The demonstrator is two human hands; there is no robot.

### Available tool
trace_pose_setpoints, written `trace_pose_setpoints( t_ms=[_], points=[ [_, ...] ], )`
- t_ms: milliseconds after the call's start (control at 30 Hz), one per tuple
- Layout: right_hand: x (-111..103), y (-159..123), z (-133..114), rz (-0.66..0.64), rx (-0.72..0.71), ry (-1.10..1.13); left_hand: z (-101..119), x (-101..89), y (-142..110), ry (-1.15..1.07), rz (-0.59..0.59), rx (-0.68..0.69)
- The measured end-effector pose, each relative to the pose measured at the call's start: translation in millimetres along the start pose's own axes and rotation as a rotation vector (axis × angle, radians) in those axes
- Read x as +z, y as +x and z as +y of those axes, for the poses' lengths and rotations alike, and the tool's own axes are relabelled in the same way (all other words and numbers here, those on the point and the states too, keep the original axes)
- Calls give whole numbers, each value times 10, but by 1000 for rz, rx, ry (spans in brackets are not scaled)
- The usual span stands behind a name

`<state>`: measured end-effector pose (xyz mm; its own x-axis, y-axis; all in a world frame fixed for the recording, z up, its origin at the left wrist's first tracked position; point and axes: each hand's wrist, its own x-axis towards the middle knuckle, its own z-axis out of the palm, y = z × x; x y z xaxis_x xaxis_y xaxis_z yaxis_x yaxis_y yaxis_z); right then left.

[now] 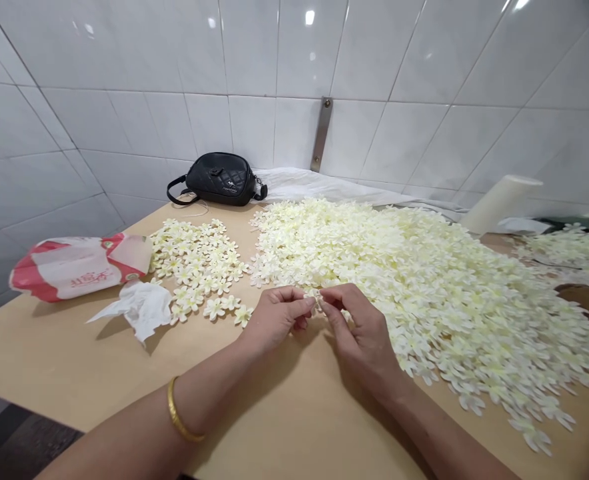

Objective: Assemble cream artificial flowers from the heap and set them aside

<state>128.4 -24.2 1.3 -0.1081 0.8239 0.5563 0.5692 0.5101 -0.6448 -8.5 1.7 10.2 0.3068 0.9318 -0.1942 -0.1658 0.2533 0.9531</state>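
Looking down from my head camera, I'm pinching a small cream artificial flower (313, 300) between my left hand (277, 317) and my right hand (359, 333), both narrowed to the fingertips on it above the tan table (99, 360). A big heap of flowers (414, 287) is spreading beside my right hand, while a smaller batch of flowers (194, 263) is lying to my left, near a crumpled tissue (134, 307) and a red-and-white plastic bag (79, 267). A black quilted handbag (219, 179) is sitting by the white tiled wall (124, 127).
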Motion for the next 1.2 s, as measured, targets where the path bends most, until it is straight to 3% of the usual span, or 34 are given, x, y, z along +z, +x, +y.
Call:
trace_pose_setpoints(
  t_ms=[67, 300, 633, 867, 1033, 1200],
  points=[
    [-1, -5, -19, -38, -60, -18, -16, -14, 13, -69, 27, -31],
    [-35, -1, -46, -69, 67, -46, -57, -47, 50, -127, -47, -65],
    [-70, -19, 8, -152, 54, -124, -96, -57, 42, -150, -165, -51],
    [-58, 4, 48, -154, 49, -176, -53, -34, 26, -184, -159, -104],
    [-47, 5, 37, -125, 91, -101, -69, -34, 38, -233, -148, -108],
    [-36, 10, -8, -114, 294, 140, -88, -39, 54, -265, -126, -94]
  ],
)
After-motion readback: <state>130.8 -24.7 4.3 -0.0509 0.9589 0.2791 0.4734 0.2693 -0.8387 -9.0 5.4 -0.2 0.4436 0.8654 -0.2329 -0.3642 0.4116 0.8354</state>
